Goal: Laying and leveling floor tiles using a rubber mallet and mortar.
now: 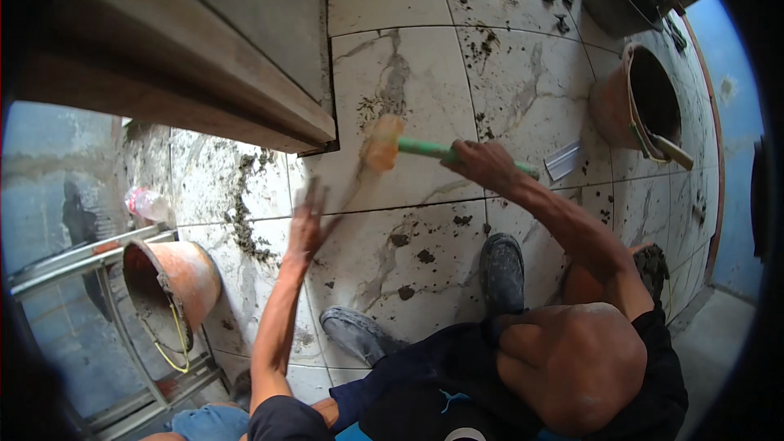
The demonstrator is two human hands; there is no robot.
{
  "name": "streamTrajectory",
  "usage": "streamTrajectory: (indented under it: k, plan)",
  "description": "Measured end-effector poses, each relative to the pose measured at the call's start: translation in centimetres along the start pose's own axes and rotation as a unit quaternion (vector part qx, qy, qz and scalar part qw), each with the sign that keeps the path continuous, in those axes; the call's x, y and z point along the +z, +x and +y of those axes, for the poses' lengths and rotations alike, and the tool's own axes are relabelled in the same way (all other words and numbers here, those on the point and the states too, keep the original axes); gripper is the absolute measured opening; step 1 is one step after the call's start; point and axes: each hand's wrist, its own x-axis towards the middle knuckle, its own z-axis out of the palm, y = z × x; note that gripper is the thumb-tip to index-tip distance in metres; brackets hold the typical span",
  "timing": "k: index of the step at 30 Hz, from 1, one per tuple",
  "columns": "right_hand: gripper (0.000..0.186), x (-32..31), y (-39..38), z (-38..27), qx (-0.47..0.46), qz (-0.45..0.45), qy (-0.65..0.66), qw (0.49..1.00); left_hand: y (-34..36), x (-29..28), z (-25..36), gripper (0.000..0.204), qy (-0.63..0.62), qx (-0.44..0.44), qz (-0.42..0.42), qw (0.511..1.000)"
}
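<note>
My right hand [485, 167] is closed round the green handle of a rubber mallet [420, 146]. Its orange head, slightly smeared by motion, hangs over a large white marble-veined tile [433, 73] beside the corner of a wooden post. Left of the mallet, my left hand [305, 224] holds nothing; its fingers are stretched out and blurred over the tiles. Whether it touches the floor I cannot tell. Grey mortar crumbs [425, 256] lie on the tiles between my dark boots [503, 273] and the mallet.
A wooden post [245, 106] stands at the upper left. Mortar-stained buckets lie tipped at left [196, 278] and stand at right [612, 106], with a dark bucket [612, 0] behind. Near my right hand is a clear plastic piece [563, 161]. A metal frame [114, 278] and plastic bottle [147, 203] are leftmost.
</note>
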Motion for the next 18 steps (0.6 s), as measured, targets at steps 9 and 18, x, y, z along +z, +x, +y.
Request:
streamTrajectory:
  k: [9,18]
  plan:
    - [0.037,0.2,3.8,1.1,0.152,0.071,0.067,0.984,5.8,0.0,2.1,0.067,0.03,0.05,-0.14,0.988]
    - [0.045,2.2,6.1,0.3,0.261,0.051,0.09,0.96,3.6,2.9,-0.5,0.063,-0.028,0.116,-0.046,0.992]
